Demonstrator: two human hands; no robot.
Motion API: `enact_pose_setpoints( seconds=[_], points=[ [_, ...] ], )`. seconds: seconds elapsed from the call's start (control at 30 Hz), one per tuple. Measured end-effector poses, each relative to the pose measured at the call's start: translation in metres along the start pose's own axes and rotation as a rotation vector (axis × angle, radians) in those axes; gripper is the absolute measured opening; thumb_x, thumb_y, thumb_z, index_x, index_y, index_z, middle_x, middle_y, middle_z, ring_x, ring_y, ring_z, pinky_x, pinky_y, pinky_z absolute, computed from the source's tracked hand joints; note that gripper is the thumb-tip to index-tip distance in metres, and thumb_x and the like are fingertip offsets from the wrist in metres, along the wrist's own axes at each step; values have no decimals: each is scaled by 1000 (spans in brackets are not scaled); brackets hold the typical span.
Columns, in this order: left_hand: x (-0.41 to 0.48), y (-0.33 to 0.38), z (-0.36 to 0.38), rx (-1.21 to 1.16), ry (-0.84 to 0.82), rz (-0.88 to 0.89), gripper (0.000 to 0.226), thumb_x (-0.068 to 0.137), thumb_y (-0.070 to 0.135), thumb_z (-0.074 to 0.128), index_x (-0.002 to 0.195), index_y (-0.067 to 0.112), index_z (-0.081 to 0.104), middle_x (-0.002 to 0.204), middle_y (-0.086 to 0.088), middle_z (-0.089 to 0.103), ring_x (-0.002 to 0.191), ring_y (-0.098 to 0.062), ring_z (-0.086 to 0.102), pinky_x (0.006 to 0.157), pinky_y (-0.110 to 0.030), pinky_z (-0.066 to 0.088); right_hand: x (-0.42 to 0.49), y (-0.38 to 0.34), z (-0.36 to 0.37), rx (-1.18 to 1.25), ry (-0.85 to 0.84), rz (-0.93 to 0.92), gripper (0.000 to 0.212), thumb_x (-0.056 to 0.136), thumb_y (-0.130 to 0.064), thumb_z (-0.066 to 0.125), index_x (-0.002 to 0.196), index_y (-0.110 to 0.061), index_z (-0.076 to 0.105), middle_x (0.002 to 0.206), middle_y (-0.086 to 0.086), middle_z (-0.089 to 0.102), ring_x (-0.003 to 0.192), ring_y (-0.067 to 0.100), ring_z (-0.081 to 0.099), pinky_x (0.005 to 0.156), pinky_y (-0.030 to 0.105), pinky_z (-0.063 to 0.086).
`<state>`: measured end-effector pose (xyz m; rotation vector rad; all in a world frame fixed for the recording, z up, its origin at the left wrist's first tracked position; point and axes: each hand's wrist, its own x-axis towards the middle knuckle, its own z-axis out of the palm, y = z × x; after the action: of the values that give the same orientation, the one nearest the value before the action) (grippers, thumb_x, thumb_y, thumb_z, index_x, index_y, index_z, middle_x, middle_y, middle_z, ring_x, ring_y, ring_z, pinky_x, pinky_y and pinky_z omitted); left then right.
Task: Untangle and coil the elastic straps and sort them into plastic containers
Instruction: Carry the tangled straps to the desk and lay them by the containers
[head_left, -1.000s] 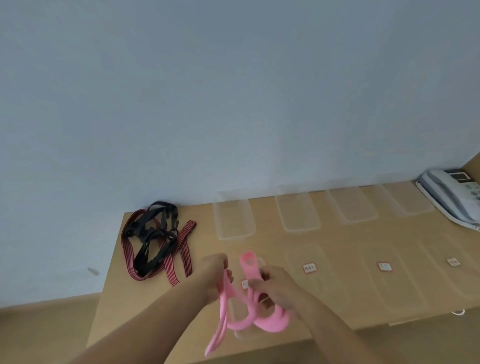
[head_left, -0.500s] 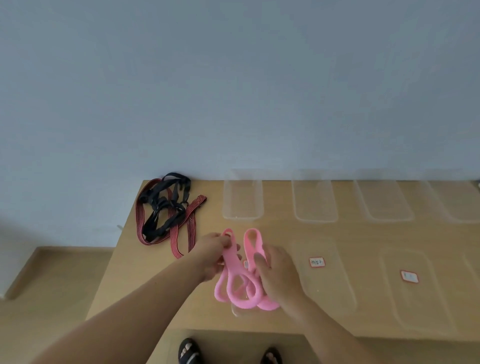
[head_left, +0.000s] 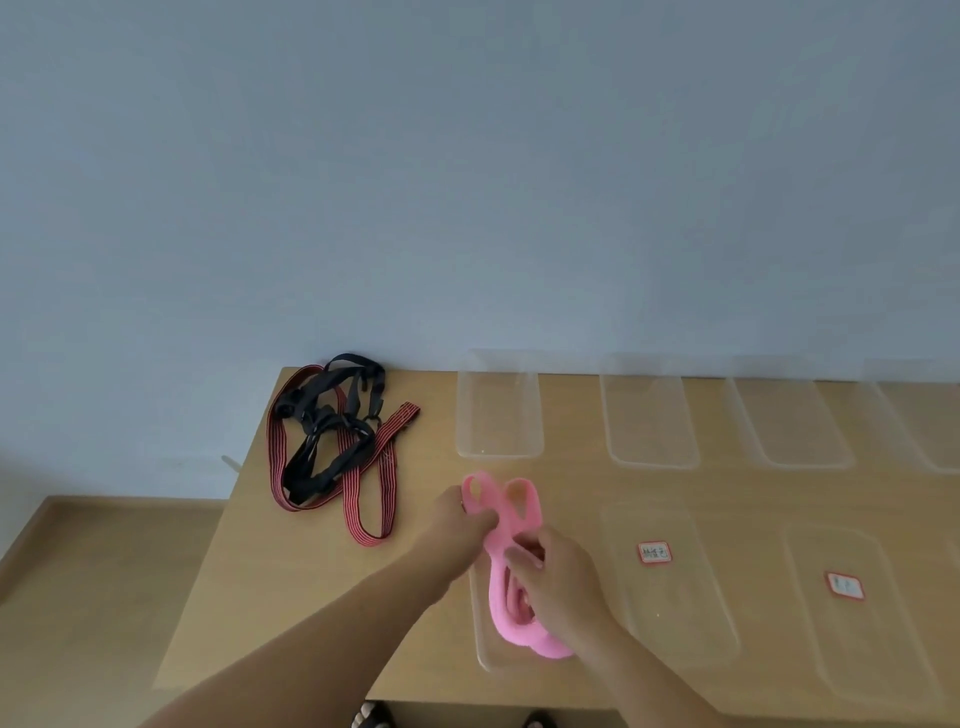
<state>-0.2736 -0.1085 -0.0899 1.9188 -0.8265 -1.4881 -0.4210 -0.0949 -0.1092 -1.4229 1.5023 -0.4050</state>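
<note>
Though limp (fuzzy loops), pink strap (head_left: 505, 612) in tight grip: left hand (head_left: 458, 526), right hand (head_left: 560, 578).

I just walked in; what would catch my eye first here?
The bright pink strap stands out, gripped by the left hand and right hand over the near-left clear container. Next comes the tangle of black and red-striped straps at the far left corner of the table.

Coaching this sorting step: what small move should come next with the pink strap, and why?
Probably fold the upper loops down into the clear plastic container. The left hand and right hand both grip the pink elastic strap; its lower coil is over that container, but two loops stick out beyond it.
</note>
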Motion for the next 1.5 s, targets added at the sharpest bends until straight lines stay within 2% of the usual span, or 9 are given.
enact_pose_setpoints(
  seconds=[0.2,0.33,0.4,0.5,0.77,0.97,1.27,1.37,1.5],
  points=[
    [5,-12,-7,508,45,208,60,85,17,59,141,9,38,129,-13,52,114,-27,52,96,-42,47,-3,4,5,-650,261,-281,13,73,-21,76,83,-18,69,82,1,62,77,24,60,64,36,49],
    [9,-23,-10,614,103,203,94,86,30,65,156,12,5,147,-8,31,129,-25,43,103,-35,44,-7,8,4,-770,275,-277,21,75,-23,77,91,-14,68,85,4,61,75,24,59,64,37,52],
    [10,-30,-14,759,100,240,99,85,39,66,156,16,1,149,-4,29,132,-23,39,104,-34,43,-6,8,3,-834,211,-241,24,89,-33,60,108,-18,63,101,0,59,90,21,56,79,32,48],
    [13,-36,-22,952,62,280,92,88,48,59,156,18,5,152,-2,30,135,-25,33,104,-39,40,-7,1,4,-827,233,-249,25,74,-25,77,94,-13,68,87,4,61,78,26,58,67,37,51],
    [8,-17,-84,725,229,437,65,93,25,48,153,20,25,152,0,34,136,-22,31,110,-35,33,8,-64,39,-679,182,-441,30,84,-25,68,113,-18,65,110,-1,60,102,23,56,84,33,45],
    [-1,-35,-189,613,429,248,56,92,17,45,147,21,34,146,0,39,131,-20,34,109,-36,34,64,-130,105,-601,8,-493,49,93,-37,54,137,-19,45,134,0,48,124,21,44,97,31,43],
    [-6,-59,-256,573,334,162,62,93,25,51,151,18,30,153,2,32,139,-17,34,110,-33,36,140,-179,171,-1079,-307,-524,126,68,-36,83,152,-40,-11,159,-3,-30,148,33,-17,109,59,34],
    [2,-59,-266,566,317,182,61,93,26,52,150,18,32,152,2,33,138,-16,35,110,-33,36,152,-193,180,-1155,-439,-512,117,67,-35,84,153,-40,5,162,-6,-13,147,34,2,103,54,42],
    [10,-55,-276,540,313,212,59,92,25,53,148,18,36,151,2,36,137,-16,35,110,-33,36,149,-196,185,-1209,-372,-663,53,78,-37,74,126,-23,57,135,0,40,113,25,39,87,40,48]
  ],
)
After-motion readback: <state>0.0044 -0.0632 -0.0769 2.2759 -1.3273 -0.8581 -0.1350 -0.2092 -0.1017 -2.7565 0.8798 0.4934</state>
